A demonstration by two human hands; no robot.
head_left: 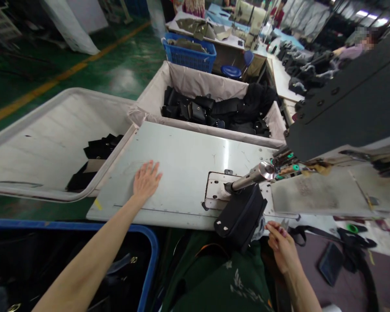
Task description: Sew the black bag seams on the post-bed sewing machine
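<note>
My left hand [146,180] lies flat on the pale tabletop [182,151], fingers spread, holding nothing. My right hand [281,242] is at the table's front edge, its thumb and fingers pinched together beside the black bag [240,216]; what it grips is too small to make out. The bag hangs at the sewing machine's metal post [251,177], over the front edge of the table and above my lap. Some crumpled clear plastic [259,229] shows between the bag and my right hand.
Behind the table, a cloth-lined bin [188,123] holds black bags. A white tub [52,108] with black pieces stands at left, and a blue-rimmed bin [154,247] at lower left. The dark machine head [351,95] overhangs the right side. A person in the background works at upper right.
</note>
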